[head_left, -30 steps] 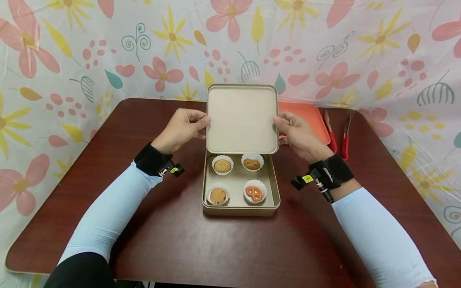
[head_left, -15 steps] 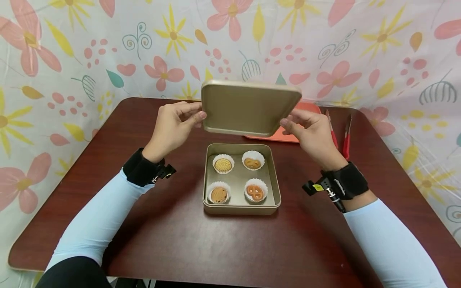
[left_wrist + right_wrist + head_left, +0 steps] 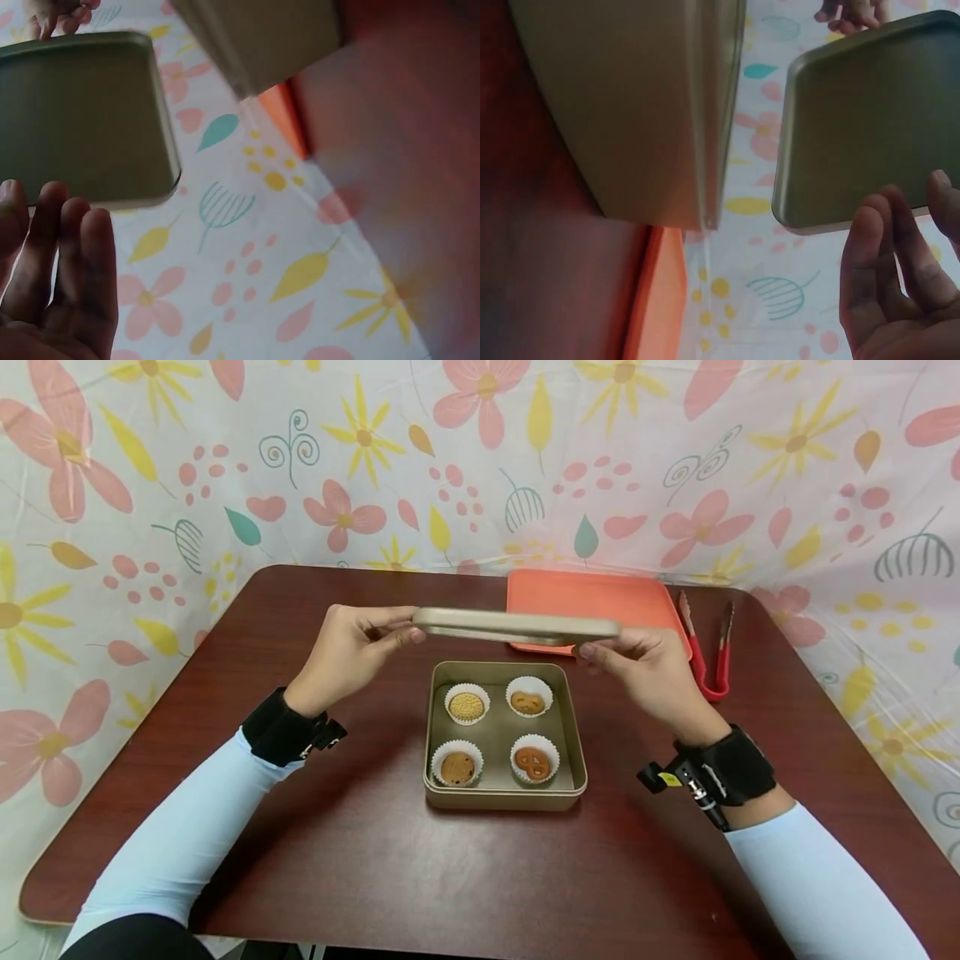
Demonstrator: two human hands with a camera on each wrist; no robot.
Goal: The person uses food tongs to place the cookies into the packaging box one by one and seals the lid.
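A gold metal tin lid (image 3: 517, 626) is held nearly level above the back of an open gold tin (image 3: 506, 799). My left hand (image 3: 352, 652) pinches its left edge between thumb and fingers. On the opposite edge, my right hand (image 3: 648, 672) pinches it the same way. Both wrist views show the lid's hollow underside (image 3: 82, 120). Inside the tin sit white paper cups with a round yellow biscuit (image 3: 467, 707), a brown curved cookie (image 3: 527, 702), a speckled cookie (image 3: 457, 768) and a pretzel-shaped cookie (image 3: 532, 763).
An orange tray (image 3: 592, 589) lies at the back of the brown table (image 3: 337, 843), partly covered by the lid in the head view. Red-handled tongs (image 3: 712, 672) rest to its right. A flower-patterned cloth (image 3: 480, 468) hangs behind the table.
The lid has gone from standing upright over the tin's back part to nearly flat, lifted off and tilted with both hands. More of the tin and the orange tray shows now.
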